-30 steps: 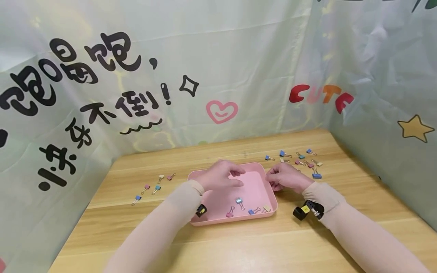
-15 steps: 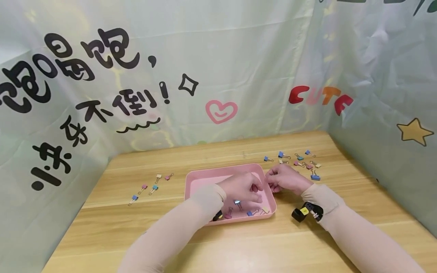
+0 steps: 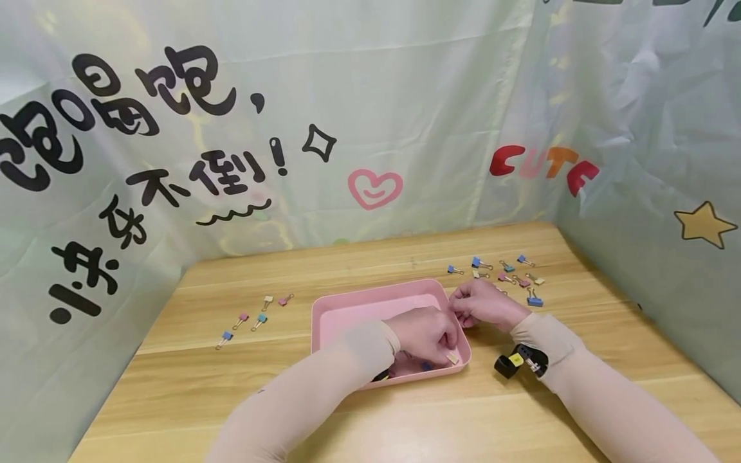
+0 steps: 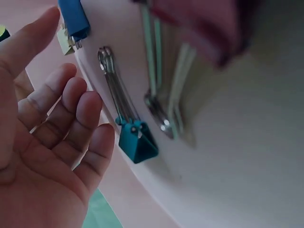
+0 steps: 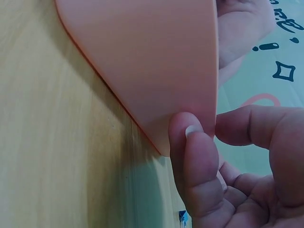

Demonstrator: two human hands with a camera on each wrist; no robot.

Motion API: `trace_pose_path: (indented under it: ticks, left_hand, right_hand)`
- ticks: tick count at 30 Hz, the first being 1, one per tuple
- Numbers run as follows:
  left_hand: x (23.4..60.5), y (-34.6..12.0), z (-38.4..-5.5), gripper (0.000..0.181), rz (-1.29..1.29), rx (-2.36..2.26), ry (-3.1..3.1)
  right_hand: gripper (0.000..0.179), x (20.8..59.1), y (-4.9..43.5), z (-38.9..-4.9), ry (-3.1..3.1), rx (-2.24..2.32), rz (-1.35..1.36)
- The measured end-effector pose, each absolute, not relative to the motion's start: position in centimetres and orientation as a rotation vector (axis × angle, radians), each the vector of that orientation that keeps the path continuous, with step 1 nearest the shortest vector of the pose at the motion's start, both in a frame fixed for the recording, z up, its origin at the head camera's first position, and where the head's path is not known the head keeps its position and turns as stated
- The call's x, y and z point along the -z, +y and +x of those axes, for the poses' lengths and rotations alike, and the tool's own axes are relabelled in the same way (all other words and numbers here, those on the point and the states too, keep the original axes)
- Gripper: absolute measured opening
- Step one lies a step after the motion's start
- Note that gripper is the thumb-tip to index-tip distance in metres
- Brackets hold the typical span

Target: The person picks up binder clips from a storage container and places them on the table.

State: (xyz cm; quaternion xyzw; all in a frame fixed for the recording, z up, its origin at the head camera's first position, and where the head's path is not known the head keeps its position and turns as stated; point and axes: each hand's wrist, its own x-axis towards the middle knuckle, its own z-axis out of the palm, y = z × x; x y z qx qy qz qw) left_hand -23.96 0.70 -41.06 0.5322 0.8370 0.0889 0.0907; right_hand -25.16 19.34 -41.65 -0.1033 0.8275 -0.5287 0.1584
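Observation:
My left hand (image 3: 425, 331) reaches down into a shallow pink tray (image 3: 353, 308), over its near right corner. In the left wrist view its thumb and fingers stand apart, loosely bent, with nothing gripped. Close to the thumb tip are a blue binder clip (image 4: 74, 19) and a pale yellow binder clip (image 4: 62, 40). A teal binder clip (image 4: 137, 142) lies beside the little finger, and a blurred pink binder clip (image 4: 204, 23) is near the camera. My right hand (image 3: 486, 302) pinches the tray's right wall between thumb and fingers, as the right wrist view shows.
Several binder clips, among them a blue one (image 3: 227, 337) and a teal one (image 3: 262, 319), lie on the wooden table (image 3: 191, 392) left of the tray. More are scattered behind the right hand, including a large blue one (image 3: 535, 298). Printed cloth (image 3: 405, 96) hangs behind the table.
My left hand has moved rightward and down, from over the tray's left-middle part to its near right corner. The right hand stays at the tray's right wall.

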Motion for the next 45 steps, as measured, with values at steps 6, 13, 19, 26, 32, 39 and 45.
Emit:
trace_pose_path:
  ticks: [6, 13, 19, 26, 32, 39, 45]
  left_hand:
    - [41.4, 1.0, -24.0, 0.010, 1.584, -0.225, 2.497]
    - [41.0, 0.4, -24.3, 0.001, 1.504, -0.195, 2.551]
    - [40.8, -0.2, -24.7, 0.006, 1.377, -0.242, 2.609]
    - [40.8, 0.2, -24.4, 0.012, 1.438, -0.181, 2.647]
    - [41.0, 0.1, -24.5, 0.012, 1.374, -0.165, 2.685]
    - [39.9, -1.8, -25.4, 0.010, 1.187, -0.362, 2.683]
    - [38.1, -5.1, -26.5, 0.006, 1.119, -0.503, 2.758]
  right_hand:
    - [0.014, 41.7, 19.4, -25.2, 2.369, 1.508, -0.305]
    - [0.018, 41.8, 19.3, -25.3, 2.362, 1.498, -0.299]
    - [0.016, 41.7, 19.3, -25.2, 2.357, 1.508, -0.268]
    - [0.018, 41.6, 19.4, -25.1, 2.348, 1.519, -0.286]
    - [0.019, 41.7, 19.3, -25.1, 2.344, 1.525, -0.279]
    - [0.014, 41.9, 19.4, -25.3, 2.346, 1.523, -0.243]
    - [0.015, 41.8, 19.4, -25.3, 2.358, 1.506, -0.246]
